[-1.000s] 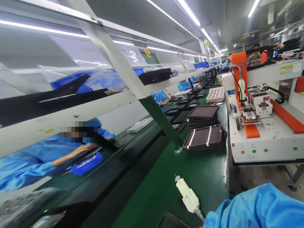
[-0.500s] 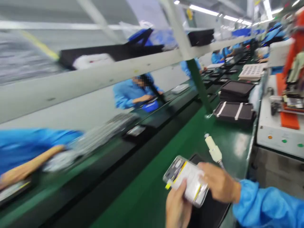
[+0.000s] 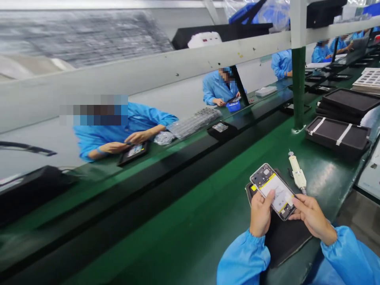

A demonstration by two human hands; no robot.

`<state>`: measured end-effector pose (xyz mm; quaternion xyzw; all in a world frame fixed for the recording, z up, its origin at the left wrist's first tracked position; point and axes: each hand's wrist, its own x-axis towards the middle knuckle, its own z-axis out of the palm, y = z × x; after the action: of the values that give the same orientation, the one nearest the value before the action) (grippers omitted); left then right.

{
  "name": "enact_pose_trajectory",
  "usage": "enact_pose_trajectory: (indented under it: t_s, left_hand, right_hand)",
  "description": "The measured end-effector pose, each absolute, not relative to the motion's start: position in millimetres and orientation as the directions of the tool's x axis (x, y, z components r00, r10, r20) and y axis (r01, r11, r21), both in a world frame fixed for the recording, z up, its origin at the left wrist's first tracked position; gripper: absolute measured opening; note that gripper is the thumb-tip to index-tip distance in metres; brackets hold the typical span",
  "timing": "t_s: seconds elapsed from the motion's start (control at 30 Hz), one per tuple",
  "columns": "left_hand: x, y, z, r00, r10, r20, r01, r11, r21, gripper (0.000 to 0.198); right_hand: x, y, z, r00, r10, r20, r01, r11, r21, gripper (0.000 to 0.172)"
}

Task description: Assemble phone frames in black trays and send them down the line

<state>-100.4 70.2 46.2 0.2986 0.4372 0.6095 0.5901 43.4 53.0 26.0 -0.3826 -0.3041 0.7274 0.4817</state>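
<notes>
Both hands grip an opened smartphone [image 3: 274, 192], tilted, its inside facing up with a white battery area and yellow strips. My left hand [image 3: 261, 213] clasps its left edge, thumb lying on the battery. My right hand [image 3: 311, 215] pinches the lower right edge between thumb and fingers. Under the phone lies a black mat [image 3: 286, 239] on the green bench. A yellow tab [image 3: 253, 188] shows at the phone's left side. Just beyond the right hand rests a cream electric screwdriver [image 3: 297, 172], its tip pointing away.
Black trays [image 3: 338, 134] are stacked at the right, with a green post [image 3: 298, 87] beside them. A dark conveyor belt [image 3: 166, 182] runs diagonally along the bench [image 3: 190, 225]. Across it, a co-worker in blue [image 3: 133, 118] handles a device; more people sit farther along.
The view has swung left, bringing the co-worker across the belt fully into sight. My right hand has shifted from over the phone's end to its lower right edge; the left still holds it.
</notes>
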Motion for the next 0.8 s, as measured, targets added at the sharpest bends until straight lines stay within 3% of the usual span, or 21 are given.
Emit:
enact_pose_trajectory:
  t_s: [0.5,0.8]
  left_hand:
    - [-101,69,49,-0.110,0.987,-0.114,-0.417,0.059,0.907,0.051]
    - [-114,73,41,-0.152,0.893,-0.424,-0.339,0.355,0.871,0.066]
  right_hand:
    - [43,50,14,-0.289,0.936,-0.202,-0.424,-0.314,-0.850,0.044]
    - [25,66,-9,-0.330,0.939,-0.103,-0.525,-0.273,-0.806,0.065]
